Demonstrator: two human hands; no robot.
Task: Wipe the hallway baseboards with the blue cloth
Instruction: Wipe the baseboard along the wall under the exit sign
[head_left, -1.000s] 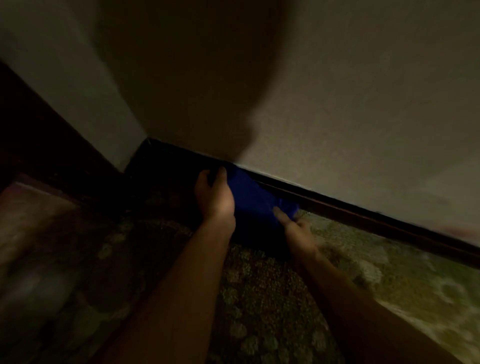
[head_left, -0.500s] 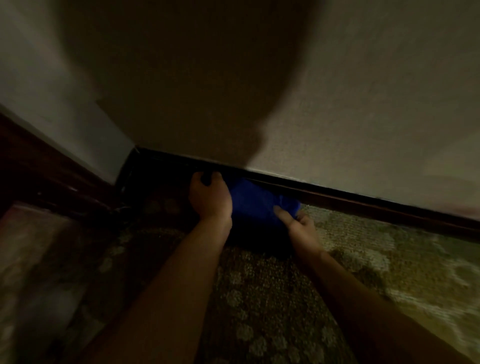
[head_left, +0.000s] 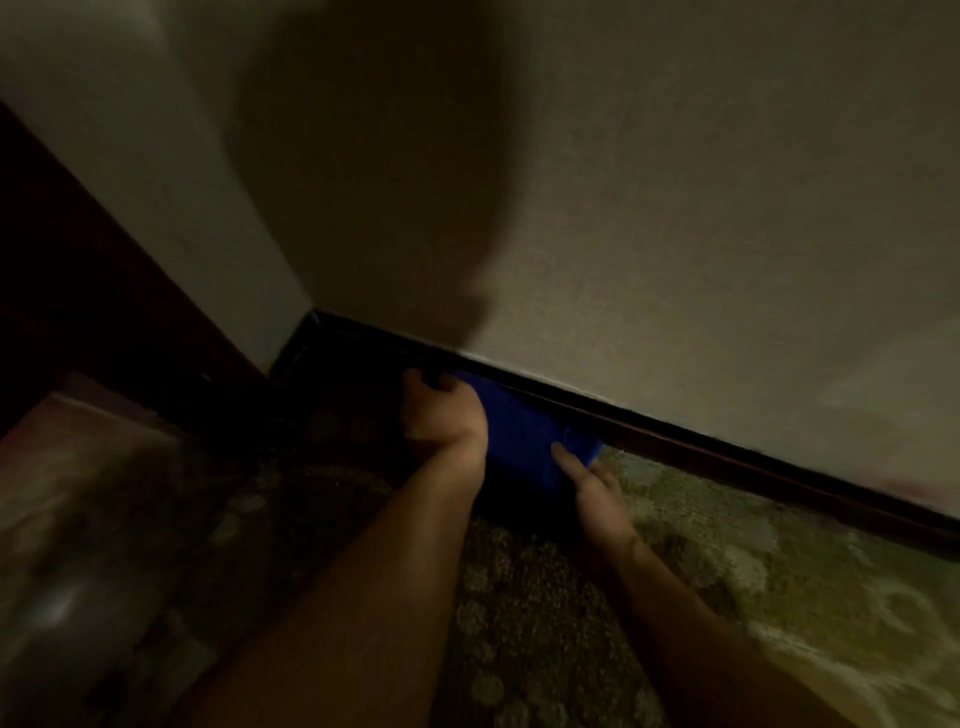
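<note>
Two hands on one folded blue cloth (head_left: 524, 436), pressed against the dark wooden baseboard (head_left: 727, 447) where the patterned green-brown carpet (head_left: 779, 597) meets the beige wall (head_left: 675, 234). Left hand (head_left: 441, 415) sits at the cloth's corner-side end, fingers curled over its top edge, gripping it. Right hand (head_left: 597, 493) is at the other end, one finger straight and laid on the cloth face, the rest tucked at its lower right edge; whether they pinch it I can't tell.

Key relation: the cloth's long axis runs along the baseboard, so the stroke has to follow that line. The room corner (head_left: 314, 314) lies just left of the left hand, the nearer hand to it, so little travel remains that way; the long unwiped-looking run stretches right, on the right hand's side.

Hard to read: a head-shaped shadow darkens the corner stretch, the left fingertips vanish into it, and the cloth's bottom edge merges with dark carpet. Frame edges are blurred.
</note>
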